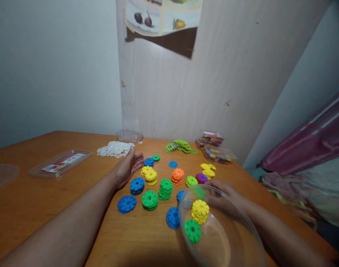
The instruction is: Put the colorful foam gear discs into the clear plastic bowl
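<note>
My left hand (128,168) is open, fingers stretched and palm turned inward, beside a blue disc stack (148,162) and a yellow stack (150,177). Behind the rim of a clear plastic bowl (241,226), my right hand (220,194) shows partly through the plastic. It looks open, thumb and fingers apart, close to a blurred green disc (199,193) and a purple stack (202,178). Between my hands stand green (165,190), orange (177,176) and blue (137,185) stacks of notched discs. A yellow stack (200,211) and a green disc (192,231) show through the bowl.
White lattice pieces (115,149) and a clear tray (129,135) lie at the back left, a labelled lid (62,163) further left. Green linked pieces (180,146) lie at the back. Clear boxes (219,154) of coloured pieces stand at the back right, near the table edge.
</note>
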`<action>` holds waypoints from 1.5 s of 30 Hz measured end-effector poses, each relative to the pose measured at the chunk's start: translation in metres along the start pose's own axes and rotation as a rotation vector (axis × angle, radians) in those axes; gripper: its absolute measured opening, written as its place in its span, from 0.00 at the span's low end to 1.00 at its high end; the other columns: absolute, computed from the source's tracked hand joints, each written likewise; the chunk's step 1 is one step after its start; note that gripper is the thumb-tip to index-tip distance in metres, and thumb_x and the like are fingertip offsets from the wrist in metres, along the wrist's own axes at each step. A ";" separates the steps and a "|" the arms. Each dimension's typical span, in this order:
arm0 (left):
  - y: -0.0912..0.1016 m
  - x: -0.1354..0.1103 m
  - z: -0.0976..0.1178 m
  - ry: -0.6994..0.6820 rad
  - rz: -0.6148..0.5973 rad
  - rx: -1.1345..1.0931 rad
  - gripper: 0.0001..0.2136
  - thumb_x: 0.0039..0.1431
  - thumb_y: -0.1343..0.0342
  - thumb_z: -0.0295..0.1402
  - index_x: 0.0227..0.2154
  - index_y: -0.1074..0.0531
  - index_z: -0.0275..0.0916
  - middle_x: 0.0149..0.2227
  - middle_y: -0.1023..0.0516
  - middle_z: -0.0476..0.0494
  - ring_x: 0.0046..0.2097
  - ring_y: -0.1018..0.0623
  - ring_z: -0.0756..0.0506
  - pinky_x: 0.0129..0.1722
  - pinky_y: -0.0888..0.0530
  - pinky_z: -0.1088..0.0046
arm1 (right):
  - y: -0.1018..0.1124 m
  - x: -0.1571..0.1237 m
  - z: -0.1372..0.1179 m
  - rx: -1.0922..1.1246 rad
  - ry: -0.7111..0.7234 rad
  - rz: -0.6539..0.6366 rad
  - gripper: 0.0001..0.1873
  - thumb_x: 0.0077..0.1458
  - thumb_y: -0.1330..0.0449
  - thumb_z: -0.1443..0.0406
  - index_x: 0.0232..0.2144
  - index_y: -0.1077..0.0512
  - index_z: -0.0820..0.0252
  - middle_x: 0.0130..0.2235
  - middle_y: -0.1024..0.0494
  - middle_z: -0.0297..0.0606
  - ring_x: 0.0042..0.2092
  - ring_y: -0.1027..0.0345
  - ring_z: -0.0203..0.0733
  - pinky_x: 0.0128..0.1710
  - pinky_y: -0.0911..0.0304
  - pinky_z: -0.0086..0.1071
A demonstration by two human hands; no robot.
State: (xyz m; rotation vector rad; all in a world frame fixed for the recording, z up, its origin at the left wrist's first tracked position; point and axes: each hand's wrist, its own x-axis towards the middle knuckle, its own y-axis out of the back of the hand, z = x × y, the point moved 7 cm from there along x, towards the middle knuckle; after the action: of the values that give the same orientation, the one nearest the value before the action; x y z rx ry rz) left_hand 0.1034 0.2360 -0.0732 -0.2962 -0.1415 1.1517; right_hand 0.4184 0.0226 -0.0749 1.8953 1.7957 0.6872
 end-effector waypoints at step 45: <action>-0.002 0.001 0.000 -0.015 -0.001 0.008 0.40 0.65 0.61 0.59 0.66 0.41 0.28 0.68 0.41 0.24 0.68 0.36 0.37 0.65 0.36 0.64 | -0.022 -0.057 -0.123 -0.491 0.137 -0.181 0.21 0.56 0.35 0.53 0.49 0.27 0.53 0.36 0.25 0.36 0.35 0.33 0.39 0.32 0.41 0.29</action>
State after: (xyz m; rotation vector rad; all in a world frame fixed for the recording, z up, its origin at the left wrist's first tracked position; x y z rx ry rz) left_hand 0.1056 0.2362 -0.0723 -0.2804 -0.1506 1.1535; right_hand 0.3224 -0.0354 0.0043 1.3748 1.6566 1.0937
